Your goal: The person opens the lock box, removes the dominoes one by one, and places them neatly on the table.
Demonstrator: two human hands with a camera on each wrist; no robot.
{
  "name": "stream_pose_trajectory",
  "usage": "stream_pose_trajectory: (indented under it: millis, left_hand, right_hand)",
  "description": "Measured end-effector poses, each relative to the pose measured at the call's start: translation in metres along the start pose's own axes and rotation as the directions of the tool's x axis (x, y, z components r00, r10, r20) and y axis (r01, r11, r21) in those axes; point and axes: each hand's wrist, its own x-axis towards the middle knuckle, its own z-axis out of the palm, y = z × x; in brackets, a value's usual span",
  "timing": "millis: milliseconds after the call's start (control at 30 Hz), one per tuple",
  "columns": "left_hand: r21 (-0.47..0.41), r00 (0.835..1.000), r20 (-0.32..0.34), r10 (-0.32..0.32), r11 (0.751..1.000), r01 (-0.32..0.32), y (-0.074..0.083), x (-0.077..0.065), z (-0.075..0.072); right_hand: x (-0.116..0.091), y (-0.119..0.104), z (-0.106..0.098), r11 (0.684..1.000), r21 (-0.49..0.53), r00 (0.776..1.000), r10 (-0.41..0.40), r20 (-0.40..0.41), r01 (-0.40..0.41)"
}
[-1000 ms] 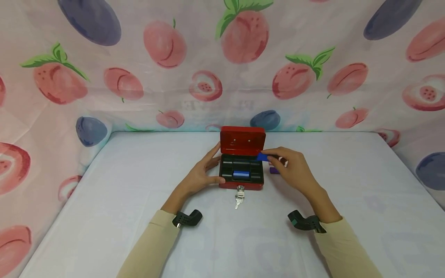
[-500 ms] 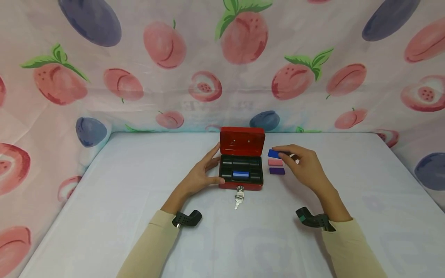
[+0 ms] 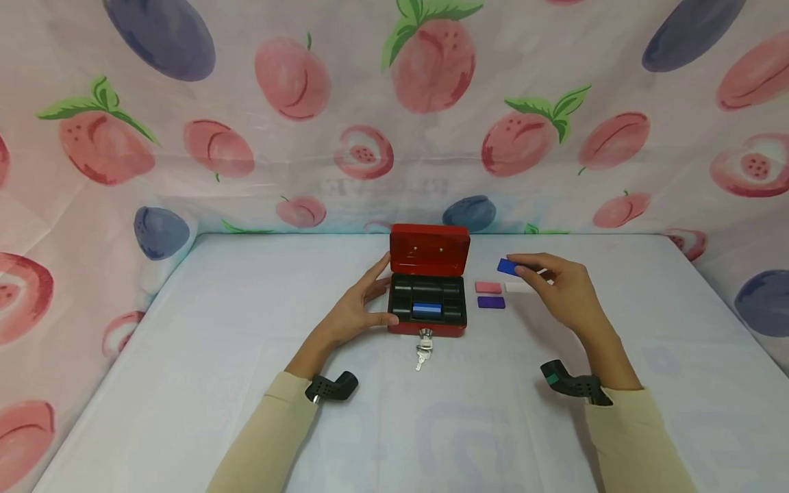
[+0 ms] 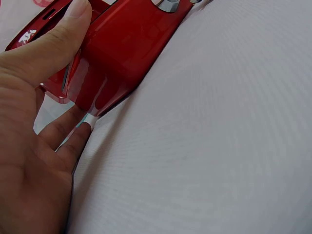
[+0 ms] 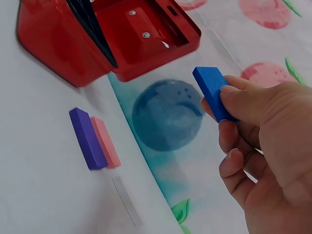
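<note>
In the head view my right hand [image 3: 557,287] pinches a blue block [image 3: 508,266] between thumb and fingers, raised above the table right of the red cash box [image 3: 428,330]. The right wrist view shows the flat blue block [image 5: 210,92] tilted in those fingers. My left hand [image 3: 350,316] rests against the box's left side, thumb on the front rim and fingers fairly straight; the left wrist view shows its thumb [image 4: 66,36] on the red metal. The box's lid [image 3: 429,250] stands raised. A blue piece with a pale stripe [image 3: 427,311] lies in the black tray [image 3: 403,287].
A pink block [image 3: 488,287] and a purple block [image 3: 491,302] lie right of the box. Partly under the right hand is a white block [image 3: 518,287]. Keys [image 3: 424,356] hang from the front lock. Fruit-print cloth [image 3: 364,198] rises behind the white table [image 3: 246,411].
The right hand has moved right, away from the box, carrying the blue block. This uncovers the pink and purple blocks and part of the white one. The left hand stays against the box.
</note>
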Motion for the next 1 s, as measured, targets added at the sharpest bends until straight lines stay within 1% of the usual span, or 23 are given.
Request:
stream_pose_trajectory:
  millis: [133, 267, 400, 600, 700, 800, 867, 933, 1000]
  left_hand:
    - [-0.001, 1.000, -0.001, -0.001, 1.000, 0.001, 0.000, 0.000, 0.000]
    - [0.001, 1.000, -0.005, -0.003, 1.000, 0.003, 0.000, 0.000, 0.000]
    - [0.000, 1.000, -0.004, 0.000, 1.000, 0.000, -0.001, 0.000, 0.000]
    - [-0.001, 1.000, -0.003, -0.003, 1.000, 0.003, -0.001, 0.000, 0.000]
    - [0.012, 1.000, -0.008, 0.007, 1.000, -0.007, -0.014, 0.002, 0.000]
    - [0.007, 1.000, -0.006, 0.017, 1.000, -0.017, -0.015, 0.002, 0.000]
    - [-0.001, 1.000, -0.003, 0.023, 1.000, -0.023, -0.014, 0.002, 0.000]
    - [-0.007, 1.000, -0.004, 0.012, 1.000, -0.012, -0.012, 0.002, 0.000]
    - [0.001, 1.000, -0.009, 0.008, 1.000, -0.008, -0.019, 0.003, 0.000]
  right_hand:
    - [-0.001, 0.003, -0.005, 1.000, -0.009, 1.000, 0.021, -0.010, -0.021]
    - [-0.002, 0.009, -0.010, 0.997, -0.020, 0.997, 0.072, -0.001, -0.072]
    - [-0.004, 0.015, -0.013, 0.991, -0.023, 0.991, 0.131, 0.026, -0.130]
    - [-0.007, 0.025, -0.016, 0.976, -0.031, 0.972, 0.218, 0.088, -0.216]
    - [-0.010, 0.029, -0.017, 0.968, -0.029, 0.960, 0.251, 0.125, -0.249]
    - [-0.013, 0.033, -0.018, 0.959, -0.016, 0.945, 0.281, 0.168, -0.282]
    - [-0.014, 0.036, -0.017, 0.955, -0.010, 0.937, 0.293, 0.190, -0.297]
    - [-0.015, 0.039, -0.016, 0.953, -0.010, 0.932, 0.297, 0.205, -0.302]
    - [-0.016, 0.043, -0.015, 0.956, -0.016, 0.933, 0.290, 0.214, -0.294]
